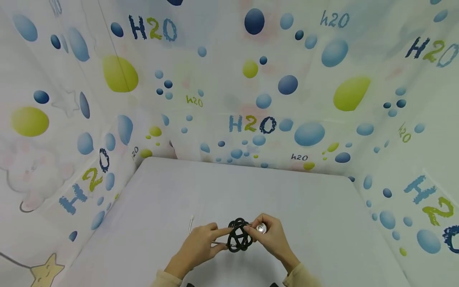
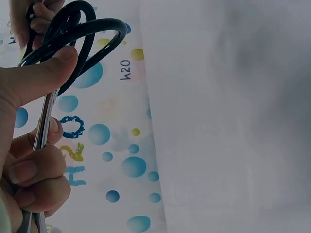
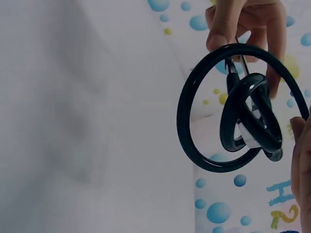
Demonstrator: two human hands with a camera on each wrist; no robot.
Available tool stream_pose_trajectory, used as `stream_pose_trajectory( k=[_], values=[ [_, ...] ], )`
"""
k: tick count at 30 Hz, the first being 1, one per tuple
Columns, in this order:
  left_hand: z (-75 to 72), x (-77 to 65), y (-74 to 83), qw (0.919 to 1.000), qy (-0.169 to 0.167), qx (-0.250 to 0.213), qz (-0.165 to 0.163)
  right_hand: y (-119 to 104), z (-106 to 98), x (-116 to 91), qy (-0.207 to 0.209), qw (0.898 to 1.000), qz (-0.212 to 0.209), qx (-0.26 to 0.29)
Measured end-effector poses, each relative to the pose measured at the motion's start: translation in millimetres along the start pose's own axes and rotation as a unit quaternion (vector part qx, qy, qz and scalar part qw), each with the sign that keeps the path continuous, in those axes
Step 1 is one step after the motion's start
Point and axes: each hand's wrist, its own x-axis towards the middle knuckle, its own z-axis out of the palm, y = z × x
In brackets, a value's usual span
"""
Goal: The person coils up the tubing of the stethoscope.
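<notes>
Where the person's left hand [image 1: 201,241] and right hand [image 1: 273,236] face each other, slightly apart, we find a stethoscope [image 3: 229,119] with a glossy black tube [image 2: 77,31] and silver metal parts between them, held up over the near middle of a smooth white table [image 1: 215,187]. We see the tube wound into overlapping loops, like a loose knot. In the left wrist view, the left hand's fingers curl round two slim silver metal rods [image 2: 43,124], while its thumb presses on the black tube just above them. Beyond this hand we make out a thin, curved silver ear tube [image 1: 190,227] with a pale tip. The right hand pinches the right side of the loops, and we see the round silver chest piece [image 1: 261,228] just beside its thumb, though we cannot tell which fingers bear on it. Both wrists come out of cream-coloured sleeves [image 1: 301,277]. Around the table we see white cloth walls [image 1: 218,75] printed with blue and lime-green drops and "H2O" lettering, and, at the lower left, a yellow star [image 1: 46,272].
</notes>
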Motion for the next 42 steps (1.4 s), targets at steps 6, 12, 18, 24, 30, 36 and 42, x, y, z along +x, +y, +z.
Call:
stream_pose_trajectory(
  k=[6, 12, 18, 24, 30, 36, 42],
  values=[
    [2.6, -1.6, 5.8, 1.0000, -0.006, -0.004, 0.005, 0.5, 1.3, 3.6, 0.023, 0.999, -0.040, -0.004],
    [4.9, -3.1, 7.3, 0.9998, -0.005, -0.011, 0.018, -5.7, 5.9, 7.6, 0.080, 0.990, -0.101, -0.053],
    [4.3, -2.7, 10.7, 0.9985, 0.017, -0.024, 0.046, 21.6, 5.8, 9.6, 0.122, 0.986, -0.101, -0.059],
    [2.5, -1.5, 16.2, 0.9921, 0.063, -0.057, 0.092, 38.1, -9.1, 9.0, 0.015, 0.998, 0.056, 0.025],
    [8.2, -2.3, 15.4, 0.9875, 0.110, -0.084, 0.075, 42.3, -10.6, 5.0, -0.011, 0.990, 0.139, 0.033],
    [15.4, -4.6, 9.2, 0.9916, 0.115, -0.040, 0.044, 42.6, 5.8, -13.9, 0.037, 0.988, 0.145, -0.039],
    [17.1, -0.9, 5.4, 0.9964, 0.084, -0.008, 0.011, 30.9, 11.3, -26.2, 0.031, 0.985, 0.104, -0.137]
  ],
)
